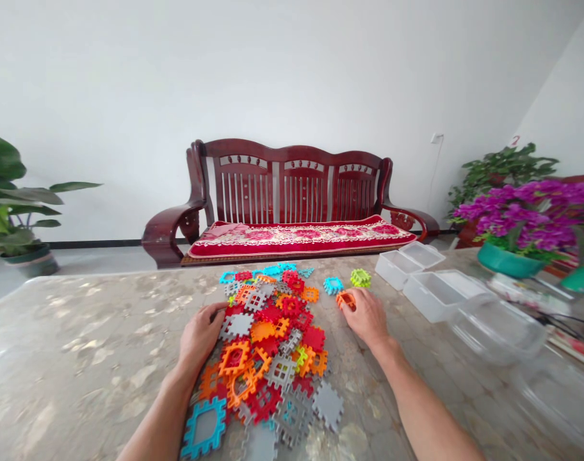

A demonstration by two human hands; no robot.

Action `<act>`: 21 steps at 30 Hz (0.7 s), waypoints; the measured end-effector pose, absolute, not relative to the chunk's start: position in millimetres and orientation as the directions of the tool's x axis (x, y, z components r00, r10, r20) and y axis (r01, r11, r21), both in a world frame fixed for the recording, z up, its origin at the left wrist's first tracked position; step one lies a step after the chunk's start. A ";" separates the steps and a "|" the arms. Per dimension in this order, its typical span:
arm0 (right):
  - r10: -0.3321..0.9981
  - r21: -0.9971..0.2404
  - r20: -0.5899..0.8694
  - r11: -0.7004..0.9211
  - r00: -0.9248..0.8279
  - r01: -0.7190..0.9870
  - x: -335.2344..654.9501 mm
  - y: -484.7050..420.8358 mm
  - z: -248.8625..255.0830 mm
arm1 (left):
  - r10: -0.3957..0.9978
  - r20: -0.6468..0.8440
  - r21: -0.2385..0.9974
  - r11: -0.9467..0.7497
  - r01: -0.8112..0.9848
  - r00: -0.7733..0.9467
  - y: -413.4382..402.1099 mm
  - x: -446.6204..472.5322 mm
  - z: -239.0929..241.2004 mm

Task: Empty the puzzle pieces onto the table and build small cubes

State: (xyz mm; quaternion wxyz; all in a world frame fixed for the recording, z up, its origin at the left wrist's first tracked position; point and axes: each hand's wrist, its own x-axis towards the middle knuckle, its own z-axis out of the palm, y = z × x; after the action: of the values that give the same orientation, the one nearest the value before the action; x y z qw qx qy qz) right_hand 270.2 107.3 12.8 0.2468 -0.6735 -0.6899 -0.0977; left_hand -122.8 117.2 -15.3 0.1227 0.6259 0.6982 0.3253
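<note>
A heap of notched plastic interlocking tiles (263, 330) in red, orange, grey, blue and lime lies on the table between my forearms. My left hand (202, 334) rests against the heap's left side, its fingers loosely stretched beside a solid grey tile (237, 326). No tile shows in its grasp. To the right of the heap, my right hand (367, 315) pinches an orange notched tile (346, 299) between thumb and fingers, close to the tabletop. Just beyond it sit a blue notched piece (333, 285) and a lime notched piece (360, 278), both apart from the heap.
Clear plastic boxes (429, 304) and transparent lids (497, 325) lie on the patterned table (104, 346) at the right. Purple flowers in a green pot (510, 259) stand beyond them. A wooden bench (299, 186) is behind the table, and a leafy potted plant (13, 205) is left.
</note>
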 end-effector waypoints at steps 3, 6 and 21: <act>0.859 -0.151 0.512 0.107 -0.015 0.983 262.1 105.1 14.1 | 0.953 0.234 0.607 0.010 0.794 -0.191 117.5 -123.0 -15.4; 0.863 -0.112 0.493 0.185 -0.107 0.976 247.3 105.1 12.2 | 0.952 0.233 0.611 0.015 0.792 -0.197 117.4 -123.0 -16.1; 0.879 0.110 0.325 0.333 -0.350 0.937 201.3 142.4 10.0 | 0.956 0.226 0.622 0.007 0.783 -0.188 118.7 -126.0 -21.4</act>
State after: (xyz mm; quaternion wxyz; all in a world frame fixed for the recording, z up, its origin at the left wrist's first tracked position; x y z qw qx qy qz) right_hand 201.3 142.4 10.0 0.1037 -0.5604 -0.8097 -0.1399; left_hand -126.0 118.7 -21.4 0.1315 0.6233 0.6974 0.3283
